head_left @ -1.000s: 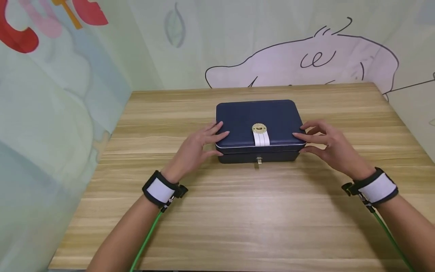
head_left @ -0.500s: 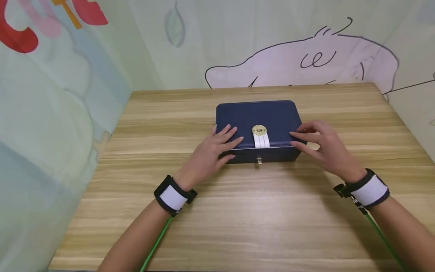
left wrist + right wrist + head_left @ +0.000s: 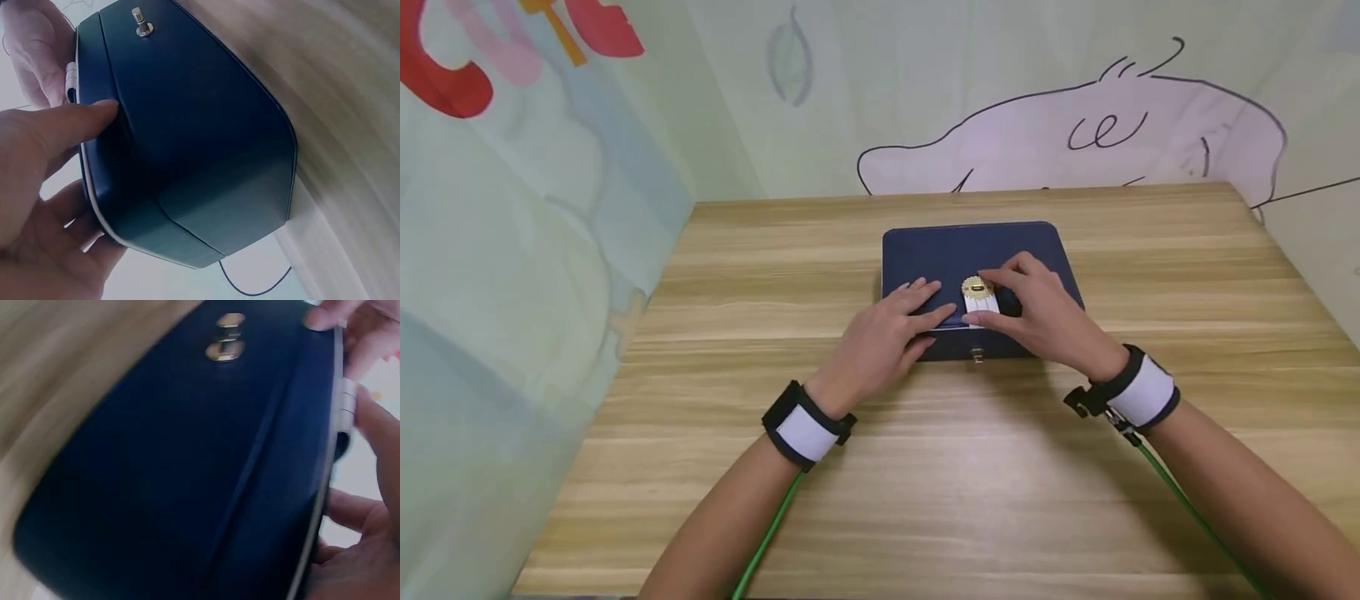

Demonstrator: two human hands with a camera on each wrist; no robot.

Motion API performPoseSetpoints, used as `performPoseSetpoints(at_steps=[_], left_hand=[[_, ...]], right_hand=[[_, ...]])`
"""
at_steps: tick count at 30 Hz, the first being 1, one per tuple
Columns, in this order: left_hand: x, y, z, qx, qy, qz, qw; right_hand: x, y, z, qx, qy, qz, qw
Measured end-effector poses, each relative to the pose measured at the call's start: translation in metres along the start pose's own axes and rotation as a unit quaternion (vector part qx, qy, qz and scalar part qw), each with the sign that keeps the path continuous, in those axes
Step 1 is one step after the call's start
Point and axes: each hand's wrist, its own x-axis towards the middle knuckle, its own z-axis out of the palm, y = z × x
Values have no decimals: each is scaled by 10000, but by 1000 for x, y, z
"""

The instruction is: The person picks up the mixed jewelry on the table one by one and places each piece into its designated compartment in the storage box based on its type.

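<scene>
A navy hinged box with rounded corners and white piping sits closed on the wooden table. My left hand rests on the left front of its lid, fingers spread and fairly straight. Its thumb presses the lid's front side near the seam. My right hand holds the white strap between thumb and index finger, at the round gold clasp plate. The strap's end stands at the lid's front edge. Below it, a small gold turn-lock post sticks out of the box front.
The wooden table extends around the box on all sides. Fabric walls printed with cartoon drawings enclose its back and left. A green cable runs from the left wristband, and another green cable from the right.
My left hand has slid right, farther onto the lid. My right hand has left the box's right front corner, moved left to the clasp and taken hold of the strap.
</scene>
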Motion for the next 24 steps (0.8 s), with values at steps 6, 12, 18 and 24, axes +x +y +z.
performPoseSetpoints(at_steps=[6, 12, 18, 24], left_hand=[[-1, -2, -1, 28, -45, -38, 10000], [0, -1, -2, 18, -24, -29, 10000], [0, -1, -2, -10, 69, 25, 10000], [2, 0, -2, 29, 41, -30, 10000]], right_hand=[[-6, -7, 0, 797, 346, 177, 9961], [-24, -9, 0, 2168, 569, 74, 9745], [-47, -7, -1, 2828, -186, 456, 9579], [-64, -7, 10, 2704, -310, 1096, 9560]])
